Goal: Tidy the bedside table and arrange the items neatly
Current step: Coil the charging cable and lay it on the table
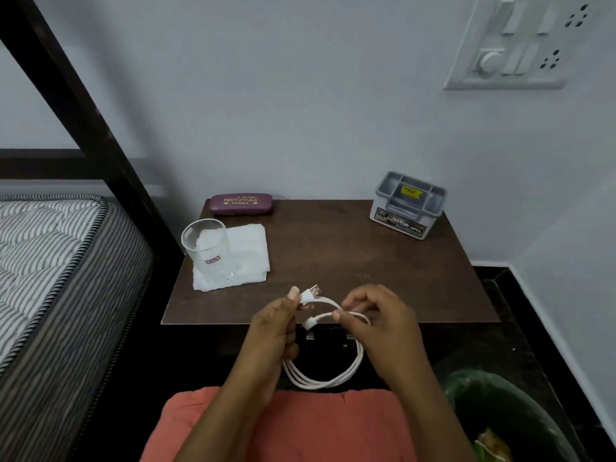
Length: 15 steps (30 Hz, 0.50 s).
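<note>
We hold the white cable (326,383) coiled in loops just off the front edge of the bedside table (333,255), probably to bundle it before setting it down. Our left hand (276,331) grips the loops, thumb beside the USB plug (313,291). Our right hand (376,318) pinches the top strand between curled fingers (350,300).

Matt wood table (366,261), clear glass tumbler (206,250), white cloth (248,251).

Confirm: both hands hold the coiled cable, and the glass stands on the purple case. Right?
No: in the head view the glass stands on the white cloth, not the case, which lies behind it. The left hand and right hand do hold the coiled cable.
</note>
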Motion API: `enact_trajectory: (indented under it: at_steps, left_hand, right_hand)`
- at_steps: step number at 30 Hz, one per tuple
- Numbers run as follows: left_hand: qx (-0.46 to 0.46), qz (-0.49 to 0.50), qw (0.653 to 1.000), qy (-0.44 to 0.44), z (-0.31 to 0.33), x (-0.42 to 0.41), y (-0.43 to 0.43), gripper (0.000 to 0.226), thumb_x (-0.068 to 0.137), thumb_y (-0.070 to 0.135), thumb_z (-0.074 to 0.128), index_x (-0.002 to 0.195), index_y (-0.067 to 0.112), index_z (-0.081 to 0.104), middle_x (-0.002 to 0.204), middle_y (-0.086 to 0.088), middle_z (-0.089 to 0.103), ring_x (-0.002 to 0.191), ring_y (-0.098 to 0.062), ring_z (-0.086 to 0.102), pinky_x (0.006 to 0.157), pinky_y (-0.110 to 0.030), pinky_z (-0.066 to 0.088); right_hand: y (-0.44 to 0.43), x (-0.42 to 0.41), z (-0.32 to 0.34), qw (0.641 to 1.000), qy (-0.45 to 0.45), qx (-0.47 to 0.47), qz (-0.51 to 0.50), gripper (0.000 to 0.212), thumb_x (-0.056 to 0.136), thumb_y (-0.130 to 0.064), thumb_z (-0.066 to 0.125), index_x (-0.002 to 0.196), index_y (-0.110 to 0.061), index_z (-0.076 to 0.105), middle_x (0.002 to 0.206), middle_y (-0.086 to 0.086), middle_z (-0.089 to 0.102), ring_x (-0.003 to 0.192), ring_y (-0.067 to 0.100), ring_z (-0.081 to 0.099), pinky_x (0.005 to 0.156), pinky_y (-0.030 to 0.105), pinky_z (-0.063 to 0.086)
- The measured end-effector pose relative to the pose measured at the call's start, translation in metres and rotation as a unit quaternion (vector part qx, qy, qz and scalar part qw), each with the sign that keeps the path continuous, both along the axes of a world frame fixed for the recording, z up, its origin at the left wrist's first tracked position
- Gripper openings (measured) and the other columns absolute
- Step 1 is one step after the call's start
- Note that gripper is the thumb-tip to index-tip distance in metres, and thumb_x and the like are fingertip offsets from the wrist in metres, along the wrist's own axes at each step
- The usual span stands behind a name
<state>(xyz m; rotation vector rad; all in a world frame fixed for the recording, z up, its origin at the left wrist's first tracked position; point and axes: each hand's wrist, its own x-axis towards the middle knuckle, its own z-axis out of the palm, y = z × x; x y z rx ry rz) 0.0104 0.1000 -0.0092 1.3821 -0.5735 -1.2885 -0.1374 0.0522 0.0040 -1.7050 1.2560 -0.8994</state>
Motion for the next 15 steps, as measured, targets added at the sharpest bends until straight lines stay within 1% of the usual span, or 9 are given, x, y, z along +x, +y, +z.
enact_trajectory:
  at_steps: [3, 6, 8, 10, 11, 12, 13, 14, 15]
  left_hand:
    - [-0.015, -0.016, 1.0, -0.002, 0.001, -0.003, 0.001, 0.03, 0.092, 0.041, 0.048, 0.077, 0.016, 0.055, 0.054, 0.009, 0.022, 0.044, -0.003, 0.019, 0.039, -0.016, 0.022]
    - [-0.026, -0.025, 0.999, -0.009, 0.004, -0.004, 0.002, 0.031, 0.092, 0.043, 0.048, 0.074, 0.018, 0.05, 0.056, 0.008, 0.021, 0.045, -0.004, 0.019, 0.04, -0.017, 0.022]
    - [-0.032, -0.03, 0.999, -0.015, 0.005, -0.006, 0.003, 0.031, 0.092, 0.042, 0.047, 0.073, 0.018, 0.046, 0.056, 0.008, 0.022, 0.045, -0.004, 0.019, 0.041, -0.017, 0.022]
    - [-0.03, -0.031, 0.999, -0.013, 0.005, -0.009, 0.004, 0.031, 0.093, 0.042, 0.046, 0.072, 0.019, 0.043, 0.055, 0.009, 0.022, 0.045, -0.003, 0.019, 0.041, -0.016, 0.023]
    - [-0.027, -0.031, 0.999, -0.009, 0.005, -0.011, 0.004, 0.032, 0.094, 0.041, 0.045, 0.07, 0.02, 0.04, 0.055, 0.009, 0.023, 0.045, -0.003, 0.019, 0.04, -0.016, 0.023]
    - [-0.024, -0.033, 0.999, -0.005, 0.005, -0.012, 0.004, 0.033, 0.094, 0.041, 0.044, 0.07, 0.02, 0.039, 0.055, 0.009, 0.024, 0.045, -0.003, 0.019, 0.04, -0.016, 0.023]
    - [-0.02, -0.037, 0.999, -0.003, 0.005, -0.013, 0.004, 0.033, 0.095, 0.041, 0.044, 0.07, 0.02, 0.038, 0.054, 0.009, 0.024, 0.044, -0.003, 0.019, 0.039, -0.015, 0.023]
    - [-0.014, -0.04, 0.999, -0.004, 0.006, -0.013, 0.004, 0.033, 0.095, 0.041, 0.044, 0.071, 0.02, 0.039, 0.054, 0.009, 0.025, 0.044, -0.003, 0.019, 0.039, -0.015, 0.023]
    - [-0.006, -0.039, 0.999, -0.004, 0.006, -0.012, 0.003, 0.032, 0.095, 0.04, 0.044, 0.071, 0.02, 0.041, 0.054, 0.009, 0.025, 0.043, -0.003, 0.02, 0.039, -0.015, 0.023]
  right_hand:
    - [0.0, 0.012, -0.009, 0.999, 0.002, -0.011, -0.04, 0.025, 0.074, -0.021, 0.074, 0.071, -0.025, 0.049, 0.074, -0.002, 0.056, 0.066, 0.015, 0.059, 0.059, 0.027, 0.051]
    - [0.005, 0.018, -0.016, 0.999, 0.016, 0.034, -0.017, 0.022, 0.084, -0.04, 0.058, 0.08, -0.032, 0.038, 0.082, 0.002, 0.057, 0.071, 0.023, 0.063, 0.063, 0.046, 0.055]
    - [0.01, 0.022, -0.015, 0.992, 0.12, 0.027, 0.008, 0.017, 0.088, -0.049, 0.044, 0.095, -0.035, 0.037, 0.084, 0.0, 0.063, 0.072, 0.022, 0.065, 0.066, 0.044, 0.053]
    - [0.013, 0.026, -0.016, 0.962, 0.27, -0.025, 0.01, 0.022, 0.092, -0.05, 0.036, 0.108, -0.036, 0.042, 0.089, -0.001, 0.067, 0.082, 0.024, 0.065, 0.069, 0.035, 0.049]
    - [0.014, 0.028, -0.016, 0.957, 0.288, -0.037, -0.015, 0.024, 0.092, -0.047, 0.036, 0.11, -0.036, 0.046, 0.09, -0.001, 0.068, 0.085, 0.023, 0.066, 0.069, 0.033, 0.047]
    - [0.014, 0.03, -0.014, 0.962, 0.269, -0.023, -0.041, 0.021, 0.091, -0.043, 0.038, 0.107, -0.036, 0.051, 0.087, -0.001, 0.069, 0.081, 0.021, 0.067, 0.068, 0.032, 0.048]
    - [0.013, 0.031, -0.013, 0.981, 0.182, 0.028, -0.055, 0.017, 0.09, -0.037, 0.043, 0.102, -0.037, 0.056, 0.082, -0.002, 0.07, 0.073, 0.017, 0.068, 0.066, 0.031, 0.05]
    - [0.011, 0.031, -0.01, 0.992, 0.058, 0.103, -0.051, 0.016, 0.09, -0.029, 0.047, 0.096, -0.036, 0.06, 0.08, -0.003, 0.072, 0.068, 0.013, 0.069, 0.063, 0.03, 0.051]
    - [0.01, 0.029, -0.009, 0.982, -0.064, 0.177, -0.027, 0.02, 0.09, -0.019, 0.051, 0.095, -0.033, 0.063, 0.083, -0.004, 0.073, 0.07, 0.011, 0.07, 0.062, 0.026, 0.052]
